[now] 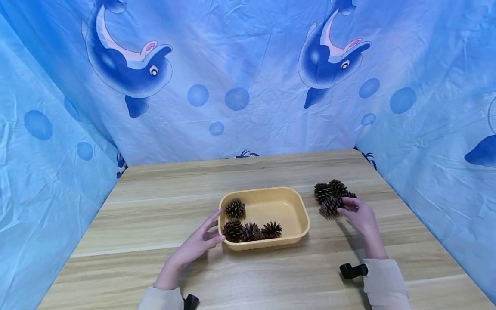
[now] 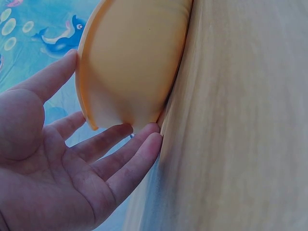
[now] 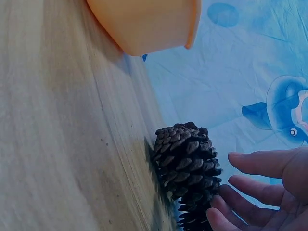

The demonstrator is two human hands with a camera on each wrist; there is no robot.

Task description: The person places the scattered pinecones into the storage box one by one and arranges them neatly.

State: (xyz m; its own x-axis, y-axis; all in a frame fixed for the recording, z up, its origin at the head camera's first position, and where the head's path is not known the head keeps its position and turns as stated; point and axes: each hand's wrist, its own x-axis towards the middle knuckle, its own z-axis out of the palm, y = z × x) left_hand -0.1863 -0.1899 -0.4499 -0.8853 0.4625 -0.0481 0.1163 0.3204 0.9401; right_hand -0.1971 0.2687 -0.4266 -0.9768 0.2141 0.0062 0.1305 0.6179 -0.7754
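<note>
My left hand [image 1: 195, 247] rests against the left end of a yellow plastic tray [image 1: 267, 245], its fingers spread. In the left wrist view, the thumb and fingertips touch the tray's rim and wall [image 2: 134, 57]. Several brown pine cones lie inside, such as one in the back left corner [image 1: 235, 209] and one along the near wall [image 1: 272, 230]. To the right of the tray, my right hand [image 1: 362, 215] is at a cluster of pine cones [image 1: 329, 206]. Its fingers are apart beside a pine cone [image 3: 185, 161] in the right wrist view, without closing round it.
A light wood-grain table [image 1: 155, 215] carries everything. Blue dolphin-print curtains [image 1: 263, 64] hang behind it and along both sides. Dark camera mounts [image 1: 352, 271] stick out at both wrists, beside pale sleeves [image 1: 387, 284].
</note>
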